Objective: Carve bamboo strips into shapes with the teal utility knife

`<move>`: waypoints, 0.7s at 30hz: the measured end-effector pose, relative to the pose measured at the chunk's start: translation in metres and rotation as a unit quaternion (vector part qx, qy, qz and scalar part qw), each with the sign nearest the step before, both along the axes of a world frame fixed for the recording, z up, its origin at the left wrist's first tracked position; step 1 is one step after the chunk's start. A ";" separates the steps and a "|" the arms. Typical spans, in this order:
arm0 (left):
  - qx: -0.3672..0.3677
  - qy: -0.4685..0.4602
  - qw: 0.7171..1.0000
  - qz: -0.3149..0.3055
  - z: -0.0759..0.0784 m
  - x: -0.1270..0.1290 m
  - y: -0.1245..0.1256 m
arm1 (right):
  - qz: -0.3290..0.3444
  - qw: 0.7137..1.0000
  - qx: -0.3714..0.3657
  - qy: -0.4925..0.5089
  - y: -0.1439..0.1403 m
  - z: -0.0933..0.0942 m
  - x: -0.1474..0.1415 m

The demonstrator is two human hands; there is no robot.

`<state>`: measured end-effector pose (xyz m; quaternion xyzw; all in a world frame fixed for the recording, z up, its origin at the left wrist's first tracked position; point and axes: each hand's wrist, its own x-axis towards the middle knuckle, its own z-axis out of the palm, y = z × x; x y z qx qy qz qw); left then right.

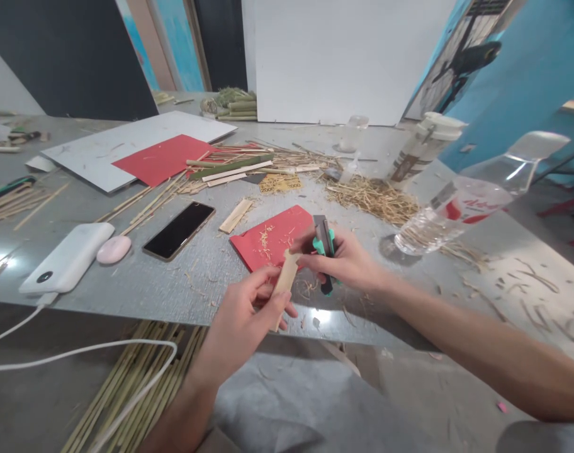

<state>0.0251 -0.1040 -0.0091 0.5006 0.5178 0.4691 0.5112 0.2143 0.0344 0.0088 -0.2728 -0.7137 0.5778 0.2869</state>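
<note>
My left hand [249, 311] grips a short flat bamboo strip [287, 272], held upright over the table's near edge. My right hand [346, 261] holds a teal and black utility knife [325, 242] with its top end against the strip's upper end. Just behind both hands lies a small red card [268, 242] sprinkled with pale shavings. More shavings are scattered on the grey table [174, 283] around the hands.
A black phone [178, 229], a pink oval object [113, 249] and a white power bank [67, 258] with a cable lie at left. Two clear water bottles [457, 207] stand at right beside a straw pile [376, 198]. Bamboo sticks [140, 371] lie on the floor below.
</note>
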 end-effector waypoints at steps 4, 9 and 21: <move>-0.003 -0.081 0.996 -0.046 -0.003 0.002 0.006 | 0.001 0.998 0.056 0.021 -0.002 0.000 0.000; 0.038 -0.212 0.976 0.037 -0.013 0.011 0.012 | -0.077 0.941 0.323 -0.058 0.008 -0.011 0.003; 0.069 -0.297 0.946 0.113 -0.023 0.016 0.018 | 0.051 0.800 0.575 -0.164 -0.005 -0.006 -0.002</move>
